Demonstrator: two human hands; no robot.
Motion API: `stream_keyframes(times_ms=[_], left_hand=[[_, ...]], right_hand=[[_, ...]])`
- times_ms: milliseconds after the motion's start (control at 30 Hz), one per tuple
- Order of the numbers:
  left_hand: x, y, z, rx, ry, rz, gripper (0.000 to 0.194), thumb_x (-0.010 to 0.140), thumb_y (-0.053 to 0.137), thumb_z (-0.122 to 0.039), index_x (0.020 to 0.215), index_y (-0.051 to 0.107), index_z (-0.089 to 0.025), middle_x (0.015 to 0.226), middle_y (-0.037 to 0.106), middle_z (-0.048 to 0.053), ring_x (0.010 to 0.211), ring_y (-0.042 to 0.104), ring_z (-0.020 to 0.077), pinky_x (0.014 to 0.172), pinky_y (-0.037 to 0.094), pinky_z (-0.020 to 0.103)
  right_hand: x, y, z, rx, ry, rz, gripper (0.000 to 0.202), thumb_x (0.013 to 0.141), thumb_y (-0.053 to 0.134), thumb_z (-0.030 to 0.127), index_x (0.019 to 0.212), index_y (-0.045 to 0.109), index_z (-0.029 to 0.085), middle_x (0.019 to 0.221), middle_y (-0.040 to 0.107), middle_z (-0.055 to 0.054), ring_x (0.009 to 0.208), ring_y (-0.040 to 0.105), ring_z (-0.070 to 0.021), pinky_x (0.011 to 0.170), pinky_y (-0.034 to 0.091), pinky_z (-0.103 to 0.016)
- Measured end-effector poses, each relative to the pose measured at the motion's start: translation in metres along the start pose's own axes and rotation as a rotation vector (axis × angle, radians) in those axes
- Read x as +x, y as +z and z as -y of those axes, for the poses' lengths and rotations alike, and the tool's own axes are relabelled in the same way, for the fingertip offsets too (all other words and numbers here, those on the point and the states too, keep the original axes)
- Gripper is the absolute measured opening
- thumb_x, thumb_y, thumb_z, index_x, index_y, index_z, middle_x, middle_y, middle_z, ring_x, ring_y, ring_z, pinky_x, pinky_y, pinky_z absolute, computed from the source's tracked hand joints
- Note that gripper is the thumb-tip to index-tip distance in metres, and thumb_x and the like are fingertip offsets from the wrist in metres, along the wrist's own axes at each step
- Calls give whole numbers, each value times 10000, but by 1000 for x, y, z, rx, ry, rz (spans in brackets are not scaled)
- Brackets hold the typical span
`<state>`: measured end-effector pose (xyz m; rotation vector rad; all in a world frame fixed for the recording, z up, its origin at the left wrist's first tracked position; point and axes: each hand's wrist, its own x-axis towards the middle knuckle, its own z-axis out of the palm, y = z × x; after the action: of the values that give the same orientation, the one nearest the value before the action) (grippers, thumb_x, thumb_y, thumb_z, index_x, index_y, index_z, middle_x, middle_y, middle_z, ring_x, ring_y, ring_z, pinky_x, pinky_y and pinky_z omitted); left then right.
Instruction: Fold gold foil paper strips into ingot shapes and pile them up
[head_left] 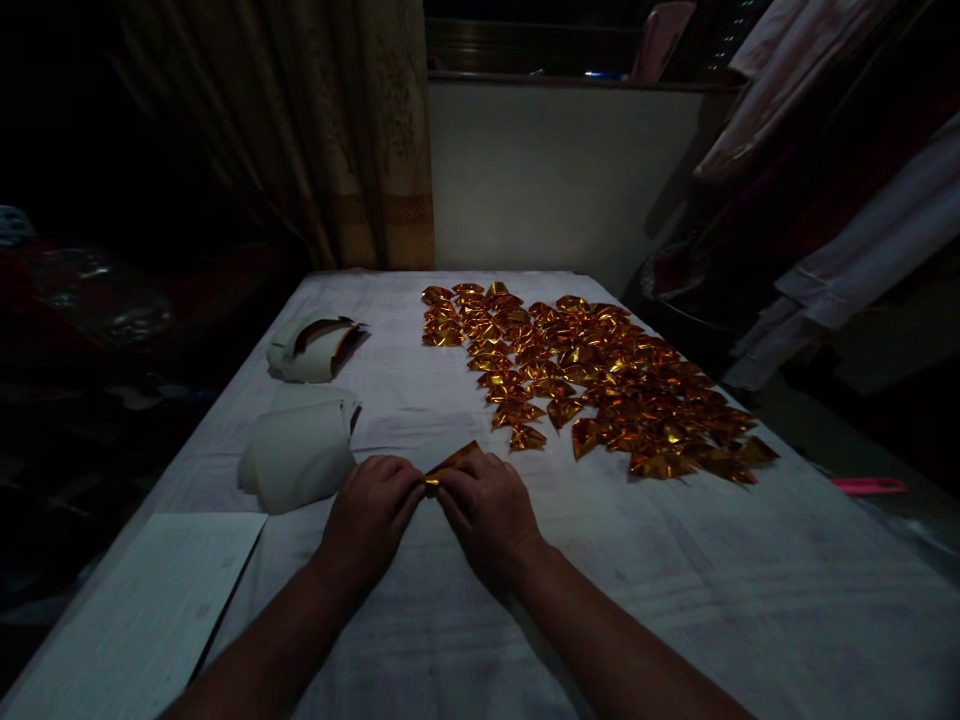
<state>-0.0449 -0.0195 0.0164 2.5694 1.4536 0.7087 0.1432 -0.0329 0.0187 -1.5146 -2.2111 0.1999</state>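
Note:
Between my hands, over the near middle of the table, is a sheet of gold foil paper (456, 458), partly folded. My left hand (377, 503) pinches its left end, fingers closed. My right hand (489, 505) pinches the other side, and a pointed flap of the foil rises above its fingers. The fingers hide most of the sheet. Beyond and to the right lie many folded gold foil paper pieces (600, 370) in rows and a dense cluster. Left of my left hand rests a curled stack of pale paper sheets (300, 450), close to that hand.
Another curled paper stack (311, 350), brown inside, lies farther back on the left. A flat white board (142, 610) covers the table's near left corner. White cloth drapes the table (675, 590). A curtain (375, 130) hangs behind; clothes (862, 240) hang at right.

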Motion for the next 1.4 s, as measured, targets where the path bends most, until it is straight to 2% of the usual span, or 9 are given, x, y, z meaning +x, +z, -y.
stream_keyframes(times_ms=[100, 233, 533, 867, 1133, 1267, 1400], left_hand=[[0, 1, -1, -9, -15, 1, 230, 977, 486, -322, 880, 664, -214, 915, 672, 61, 887, 594, 227, 805, 468, 385], [2, 2, -2, -32, -52, 2, 205, 965, 504, -308, 850, 644, -212, 893, 653, 55, 872, 576, 221, 800, 458, 382], [4, 4, -5, -37, -102, -30, 198, 965, 499, -288, 808, 586, -204, 867, 613, 46, 873, 554, 229, 803, 445, 392], [6, 7, -7, 8, -165, -11, 200, 957, 526, -308, 787, 561, -210, 873, 604, 47, 896, 543, 244, 816, 430, 402], [8, 6, -11, 35, -216, 14, 182, 934, 571, -284, 772, 544, -207, 873, 585, 39, 908, 529, 243, 835, 406, 395], [7, 7, -11, 55, -218, 24, 185, 939, 565, -307, 784, 534, -210, 886, 578, 40, 919, 515, 241, 829, 400, 390], [7, 9, -9, 64, -220, 27, 162, 943, 555, -298, 809, 527, -213, 897, 573, 36, 911, 500, 234, 825, 393, 385]], right_hand=[[2, 1, 1, -17, 47, 20, 119, 935, 616, 249, 882, 722, 245, 868, 663, -22, 867, 589, -181, 744, 386, -298], [6, 0, 4, -34, 87, 30, 130, 929, 606, 250, 842, 700, 230, 858, 662, -27, 859, 599, -185, 738, 383, -296], [9, -1, 8, -9, 179, 57, 75, 918, 599, 218, 886, 666, 213, 921, 680, -32, 903, 620, -195, 751, 375, -300], [10, 0, 10, 3, 194, 40, 50, 887, 605, 184, 865, 642, 209, 935, 681, -40, 896, 612, -199, 746, 356, -306], [8, 4, 6, 66, 188, 40, 67, 890, 640, 168, 921, 662, 222, 966, 667, -28, 938, 602, -197, 769, 342, -310], [11, 1, 7, 58, 181, 75, 64, 907, 643, 199, 924, 689, 240, 981, 666, -22, 951, 607, -190, 763, 339, -308], [17, -1, 10, -16, 217, 119, 129, 936, 636, 339, 888, 687, 231, 935, 661, -35, 882, 604, -194, 725, 329, -312]])
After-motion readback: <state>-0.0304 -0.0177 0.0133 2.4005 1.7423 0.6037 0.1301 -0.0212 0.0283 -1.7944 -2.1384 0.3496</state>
